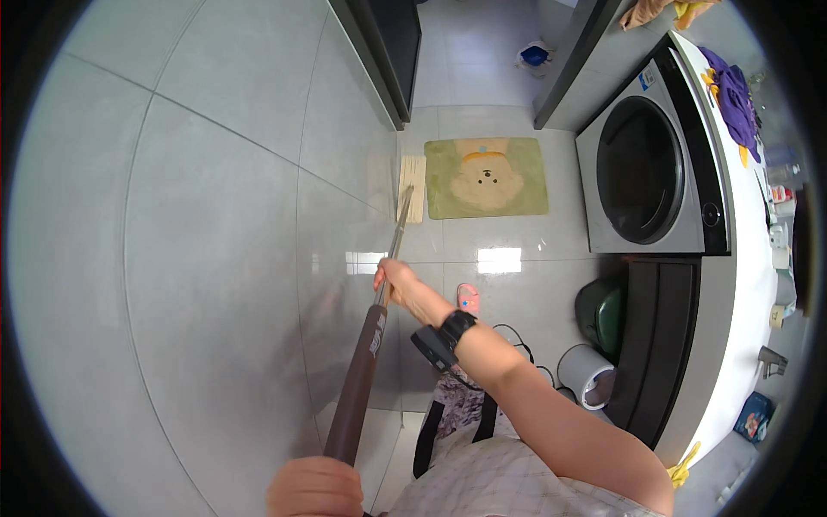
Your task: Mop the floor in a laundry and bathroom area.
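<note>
A long-handled flat mop slants away from me along the left wall. Its brown handle grip (357, 389) is wrapped by my left hand (315, 488), which is closed at the lower edge of the picture. Farther up, my right hand (395, 279) is closed around the thin metal pole (398, 234), just beyond the brown part. On the floor, the pale yellow mop head (417, 170) lies between the wall and the left side of a green floor mat (444, 194) with a cartoon bear face. A black band with a small box (438, 342) sits on my right wrist.
Tiled wall (215, 241) rises close on my left. On the right stand a front-loading washing machine (642, 168), a dark cabinet (659, 345), a dark green bin (600, 314) and a white bucket (587, 376). A pink slipper (468, 298) shows by my right forearm. A doorway opens beyond the mat.
</note>
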`<control>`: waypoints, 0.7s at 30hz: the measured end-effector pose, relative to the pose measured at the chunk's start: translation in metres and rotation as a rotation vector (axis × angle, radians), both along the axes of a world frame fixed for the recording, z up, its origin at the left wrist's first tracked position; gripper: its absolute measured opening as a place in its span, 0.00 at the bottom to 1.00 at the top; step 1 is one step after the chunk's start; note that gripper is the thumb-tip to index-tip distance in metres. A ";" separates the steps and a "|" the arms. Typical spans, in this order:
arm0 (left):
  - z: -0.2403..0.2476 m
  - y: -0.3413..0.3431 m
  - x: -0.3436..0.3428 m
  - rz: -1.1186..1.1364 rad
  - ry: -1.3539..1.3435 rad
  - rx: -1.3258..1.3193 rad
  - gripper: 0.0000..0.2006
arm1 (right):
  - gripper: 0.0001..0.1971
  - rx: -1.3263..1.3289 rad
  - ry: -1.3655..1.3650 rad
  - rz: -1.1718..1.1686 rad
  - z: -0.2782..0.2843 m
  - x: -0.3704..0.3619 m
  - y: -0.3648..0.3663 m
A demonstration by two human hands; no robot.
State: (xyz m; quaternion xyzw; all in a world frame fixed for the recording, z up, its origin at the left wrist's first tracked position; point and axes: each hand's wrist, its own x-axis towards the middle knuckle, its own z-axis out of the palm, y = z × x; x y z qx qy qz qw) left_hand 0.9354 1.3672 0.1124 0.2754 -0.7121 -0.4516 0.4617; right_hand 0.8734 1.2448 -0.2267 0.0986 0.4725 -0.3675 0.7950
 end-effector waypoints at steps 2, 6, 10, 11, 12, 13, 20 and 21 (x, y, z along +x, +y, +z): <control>0.014 0.016 0.007 -0.063 0.008 -0.033 0.11 | 0.08 0.024 -0.066 0.081 0.012 0.001 0.034; 0.036 0.058 0.035 -0.121 0.013 -0.124 0.11 | 0.08 0.091 -0.101 0.064 0.036 0.013 0.108; 0.059 0.097 0.075 -0.276 0.010 -0.035 0.12 | 0.07 0.154 -0.130 -0.026 0.057 0.018 0.187; 0.058 0.105 0.083 -0.272 0.015 -0.024 0.12 | 0.07 0.174 -0.119 -0.102 0.060 0.019 0.202; 0.056 0.111 0.089 -0.346 0.069 0.032 0.12 | 0.07 0.186 -0.114 -0.100 0.062 0.015 0.216; 0.057 0.118 0.095 -0.418 0.123 0.087 0.12 | 0.07 0.212 -0.090 -0.136 0.066 0.009 0.232; 0.017 0.143 0.067 -0.482 0.364 0.107 0.10 | 0.03 0.190 -0.051 -0.331 0.044 -0.054 0.308; 0.016 0.142 0.065 -0.490 0.375 0.150 0.09 | 0.03 0.183 -0.046 -0.327 0.040 -0.054 0.308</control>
